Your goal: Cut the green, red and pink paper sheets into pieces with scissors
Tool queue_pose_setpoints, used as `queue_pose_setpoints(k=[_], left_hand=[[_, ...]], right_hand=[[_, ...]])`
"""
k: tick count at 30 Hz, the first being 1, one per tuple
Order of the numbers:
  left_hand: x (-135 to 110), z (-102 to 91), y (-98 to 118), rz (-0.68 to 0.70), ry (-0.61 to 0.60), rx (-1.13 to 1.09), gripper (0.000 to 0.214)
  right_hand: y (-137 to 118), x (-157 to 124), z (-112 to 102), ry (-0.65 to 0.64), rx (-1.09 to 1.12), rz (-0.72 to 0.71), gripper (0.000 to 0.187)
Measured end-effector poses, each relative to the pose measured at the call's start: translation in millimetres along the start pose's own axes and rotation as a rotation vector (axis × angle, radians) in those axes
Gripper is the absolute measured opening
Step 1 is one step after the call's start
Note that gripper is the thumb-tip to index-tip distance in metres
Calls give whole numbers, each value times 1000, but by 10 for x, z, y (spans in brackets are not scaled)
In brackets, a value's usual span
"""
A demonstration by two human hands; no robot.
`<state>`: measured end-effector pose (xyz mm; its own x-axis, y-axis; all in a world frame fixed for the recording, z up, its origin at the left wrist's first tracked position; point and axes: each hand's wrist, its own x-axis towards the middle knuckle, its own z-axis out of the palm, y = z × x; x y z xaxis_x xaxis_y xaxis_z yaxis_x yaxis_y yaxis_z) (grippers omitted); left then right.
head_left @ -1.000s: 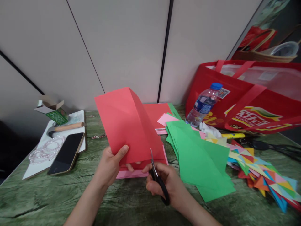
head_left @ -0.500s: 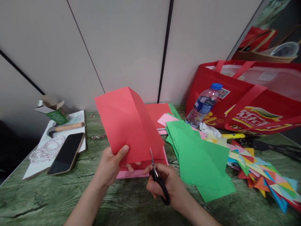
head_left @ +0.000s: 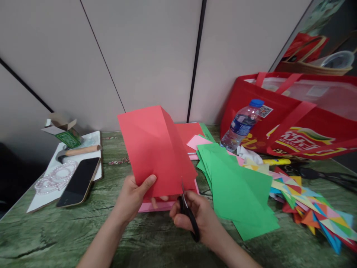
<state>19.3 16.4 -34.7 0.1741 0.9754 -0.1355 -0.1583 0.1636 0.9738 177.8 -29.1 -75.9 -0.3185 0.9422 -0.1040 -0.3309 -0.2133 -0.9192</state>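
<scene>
My left hand [head_left: 139, 195] pinches the lower left edge of a creased red sheet of paper [head_left: 152, 149], thumb on top and fingers underneath. The sheet is held up at a tilt above the table. My right hand [head_left: 195, 214] is closed around the black handles of a pair of scissors [head_left: 187, 212]. Their blades point up and away, at the lower edge of the red sheet near its crease; one blade shows in front of the paper. Beneath the sheet lies pink paper [head_left: 158, 207], mostly covered.
Green sheets [head_left: 237, 186] lie fanned out on the right, beside folded coloured paper pieces [head_left: 315, 204]. A water bottle [head_left: 241, 124] leans by a red bag [head_left: 279, 115]. On the left are a phone [head_left: 79, 182], a wooden-handled tool [head_left: 80, 150] and a small green box [head_left: 68, 136].
The red sheet has shifted slightly right and down with my left hand. The scissors' handles have drawn closer together, and the blades sit a little further right.
</scene>
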Motion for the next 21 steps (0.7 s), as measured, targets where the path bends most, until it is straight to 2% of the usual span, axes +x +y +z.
queue_pose_setpoints(k=[21], left_hand=[[9,-44,-29,-6,-60,40,16]], right_hand=[[-10,-7,17,27,1,-22,36]])
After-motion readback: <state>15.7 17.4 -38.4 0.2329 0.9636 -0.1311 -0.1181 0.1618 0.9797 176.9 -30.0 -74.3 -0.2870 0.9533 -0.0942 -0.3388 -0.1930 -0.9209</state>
